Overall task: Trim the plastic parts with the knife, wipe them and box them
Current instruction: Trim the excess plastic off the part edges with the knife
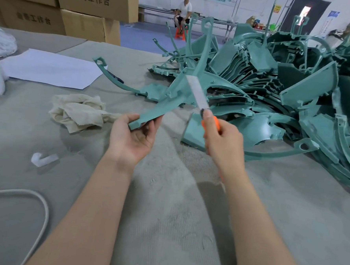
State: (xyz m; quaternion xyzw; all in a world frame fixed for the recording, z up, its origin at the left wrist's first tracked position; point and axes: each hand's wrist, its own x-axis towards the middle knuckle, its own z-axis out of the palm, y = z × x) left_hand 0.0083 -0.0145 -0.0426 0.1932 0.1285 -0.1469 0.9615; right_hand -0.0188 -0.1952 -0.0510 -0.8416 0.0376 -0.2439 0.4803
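I see left hand (132, 137) gripping long teal plastic part (165, 103); right hand (224, 138) clamped on orange-handled knife (197, 92), blade against part.

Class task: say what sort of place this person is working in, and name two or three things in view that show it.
Probably a factory finishing area: a heap of matching teal plastic parts on a cloth-covered workbench, stacked cardboard cartons behind it, and a trimming knife in the right hand.

Left hand (132, 136) holds a teal plastic part (167, 103); right hand (224, 138) grips the knife (199, 95).
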